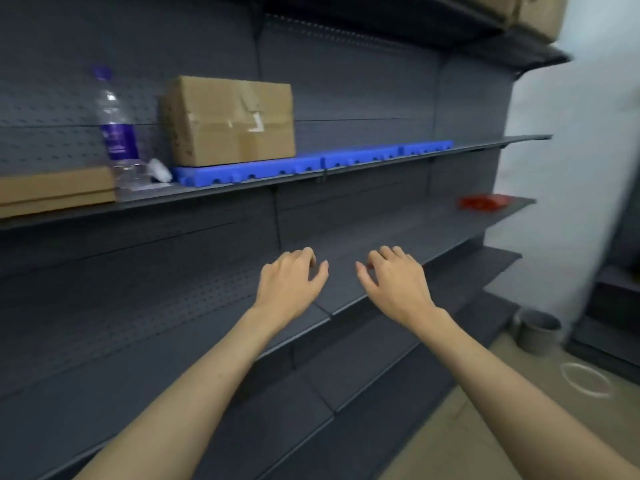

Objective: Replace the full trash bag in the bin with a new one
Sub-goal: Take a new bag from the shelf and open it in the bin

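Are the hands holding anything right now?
Nothing that shows. The left hand and right hand reach out over the dark shelf, fingers loosely curled with only air between them. Fingertips are blurry, so something tiny can't be ruled out.

The carrier is a dark grey metal shelving unit (346, 98) with a perforated back panel and several tiers. On the upper tier (242, 188), from 9 o'clock toward 3 o'clock: flat cardboard pieces (55, 190), an upright clear water bottle (117, 133) with a purple label and cap, a small white object (160, 170) just beside the bottle, and a row of blue plastic trays (311, 162). A cardboard box (228, 121) stands on the trays' 9 o'clock end. The tier below (381, 237) carries a red object (483, 201) at its 3 o'clock end. On the floor (450, 427), at 4 o'clock, stand a grey cylindrical container (538, 332) and a white ring (585, 379).
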Available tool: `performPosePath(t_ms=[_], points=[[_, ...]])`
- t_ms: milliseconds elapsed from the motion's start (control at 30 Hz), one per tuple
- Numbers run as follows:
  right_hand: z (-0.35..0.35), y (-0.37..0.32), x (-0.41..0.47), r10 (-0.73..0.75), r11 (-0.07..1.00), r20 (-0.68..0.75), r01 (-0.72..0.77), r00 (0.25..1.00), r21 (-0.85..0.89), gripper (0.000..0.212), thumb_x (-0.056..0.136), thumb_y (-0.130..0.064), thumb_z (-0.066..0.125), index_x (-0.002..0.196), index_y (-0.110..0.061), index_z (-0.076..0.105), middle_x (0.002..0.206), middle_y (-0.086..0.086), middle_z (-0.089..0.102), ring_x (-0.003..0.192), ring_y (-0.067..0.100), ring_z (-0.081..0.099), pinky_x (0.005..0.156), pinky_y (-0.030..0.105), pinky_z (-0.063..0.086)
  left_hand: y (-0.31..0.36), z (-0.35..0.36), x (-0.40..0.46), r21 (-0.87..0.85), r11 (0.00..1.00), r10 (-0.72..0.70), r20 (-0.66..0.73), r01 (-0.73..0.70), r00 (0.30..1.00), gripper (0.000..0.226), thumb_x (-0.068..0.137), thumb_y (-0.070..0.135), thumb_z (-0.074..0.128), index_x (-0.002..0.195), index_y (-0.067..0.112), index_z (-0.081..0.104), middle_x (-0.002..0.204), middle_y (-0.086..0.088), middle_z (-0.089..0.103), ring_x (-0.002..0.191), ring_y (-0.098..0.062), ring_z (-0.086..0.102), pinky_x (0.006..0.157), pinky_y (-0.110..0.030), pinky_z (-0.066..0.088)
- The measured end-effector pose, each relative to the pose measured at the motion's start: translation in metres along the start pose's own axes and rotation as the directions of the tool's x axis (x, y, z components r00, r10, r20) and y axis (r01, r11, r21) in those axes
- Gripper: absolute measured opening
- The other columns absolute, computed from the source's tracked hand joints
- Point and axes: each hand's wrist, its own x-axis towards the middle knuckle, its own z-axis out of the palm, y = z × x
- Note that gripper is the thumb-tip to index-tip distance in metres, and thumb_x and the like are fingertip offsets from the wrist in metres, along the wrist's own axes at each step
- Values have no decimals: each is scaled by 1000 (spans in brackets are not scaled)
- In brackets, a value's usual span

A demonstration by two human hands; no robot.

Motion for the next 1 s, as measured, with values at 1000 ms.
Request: performPosePath(t_ms=[1000], points=[[38,428,68,531,757,-9,-479,848,-445,48,97,-49,37,94,-8,63,98,10,63,93,28,56,78,39,43,320,304,285,-290,850,481,86,-440,872,44,98,49,36,108,13,58,111,-6,65,105,-25,56,85,-40,46]])
